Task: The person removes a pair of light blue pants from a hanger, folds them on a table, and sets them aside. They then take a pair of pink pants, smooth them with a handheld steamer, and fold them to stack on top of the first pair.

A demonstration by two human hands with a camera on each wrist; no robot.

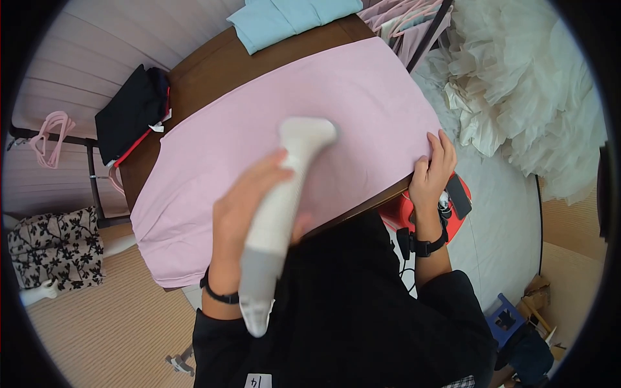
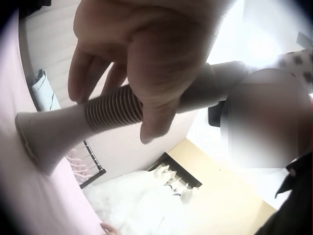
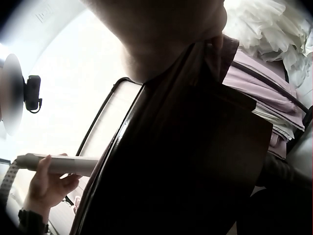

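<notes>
My left hand (image 1: 234,205) grips a white garment steamer (image 1: 277,210), its fingers and thumb round the ribbed handle. The steamer's flared head (image 2: 41,139) is right at the pink cloth (image 1: 213,152) in the left wrist view. A grey section and a pointed tip form its other end, over the forearm. Pink cloth lies spread over the dark wooden table (image 1: 202,68), with wrinkles at its left end. My right hand (image 1: 435,178) rests at the cloth's right edge by the table corner, its fingers extended. In the right wrist view the table side hides its fingertips.
Folded light blue cloth (image 1: 294,19) lies at the table's back, and folded dark clothing (image 1: 132,113) at its left. A red stool (image 1: 460,223) holds small items beside the right arm. White tulle (image 1: 533,90) fills the right; pink hangers (image 1: 53,139) hang left.
</notes>
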